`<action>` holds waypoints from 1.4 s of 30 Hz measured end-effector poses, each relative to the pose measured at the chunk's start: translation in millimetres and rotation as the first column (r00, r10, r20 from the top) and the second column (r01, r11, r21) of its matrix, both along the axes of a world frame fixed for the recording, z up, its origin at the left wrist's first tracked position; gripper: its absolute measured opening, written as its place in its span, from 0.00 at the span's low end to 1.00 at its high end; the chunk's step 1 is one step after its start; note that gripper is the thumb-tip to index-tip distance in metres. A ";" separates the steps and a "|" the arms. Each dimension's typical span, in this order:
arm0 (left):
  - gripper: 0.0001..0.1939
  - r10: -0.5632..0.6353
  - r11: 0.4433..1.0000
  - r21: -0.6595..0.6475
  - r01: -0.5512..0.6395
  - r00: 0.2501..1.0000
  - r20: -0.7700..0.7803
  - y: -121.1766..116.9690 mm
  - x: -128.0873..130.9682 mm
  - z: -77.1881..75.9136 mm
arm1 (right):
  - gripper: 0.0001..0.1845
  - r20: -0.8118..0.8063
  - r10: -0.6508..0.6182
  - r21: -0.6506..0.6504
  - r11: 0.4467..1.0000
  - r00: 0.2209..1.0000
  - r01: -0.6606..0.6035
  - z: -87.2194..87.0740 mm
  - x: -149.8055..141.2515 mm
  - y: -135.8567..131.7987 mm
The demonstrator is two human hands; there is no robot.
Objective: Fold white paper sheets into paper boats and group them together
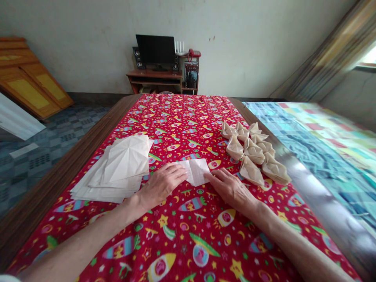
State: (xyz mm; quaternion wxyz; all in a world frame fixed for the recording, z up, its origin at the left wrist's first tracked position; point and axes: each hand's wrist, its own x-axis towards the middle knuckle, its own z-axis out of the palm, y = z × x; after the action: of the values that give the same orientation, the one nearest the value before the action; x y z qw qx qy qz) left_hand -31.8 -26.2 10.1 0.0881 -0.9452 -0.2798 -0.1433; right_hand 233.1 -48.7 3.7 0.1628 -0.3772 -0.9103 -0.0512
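Red cloth [188, 227] is filling centre frame; the folded paper [197, 171] is running crosswise between left hand [164, 181] and right hand [230, 188], fingers touching both ends (pinching? can't tell).

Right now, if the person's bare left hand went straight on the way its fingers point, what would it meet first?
The left hand would probably first meet the small, creased white paper sheet, which it seems to be touching, though exact depth is hard to judge.

The left hand [161, 182] is covering the left end of the creased paper [196, 172]; the view's edges are cutting off the wooden cupboard [33, 84] and curtain [331, 55] (itself looking blurred).
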 end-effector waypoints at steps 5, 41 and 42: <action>0.15 0.060 0.998 -0.009 -0.059 0.997 0.052 4.7 2.3 -4.5 | 0.11 0.036 0.008 0.034 0.999 0.999 -0.010 4.9 -9.1 -8.3; 0.20 0.063 0.935 -0.352 0.035 0.962 0.264 -36.1 5.4 -14.4 | 0.13 -0.437 -0.173 -0.418 0.908 0.883 -0.029 -2.0 -29.0 -4.4; 0.20 0.072 0.934 -0.355 0.032 0.959 0.274 -36.7 6.1 -14.0 | 0.14 -0.410 -0.213 -0.411 0.911 0.887 0.029 -3.1 -30.3 -3.6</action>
State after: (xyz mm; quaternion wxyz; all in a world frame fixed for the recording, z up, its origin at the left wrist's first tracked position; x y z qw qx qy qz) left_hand -25.7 -62.9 -3.9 -0.1236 -0.9123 -0.3204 -0.2230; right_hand 202.8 -52.3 0.6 0.2840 -0.4608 -0.8140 0.2105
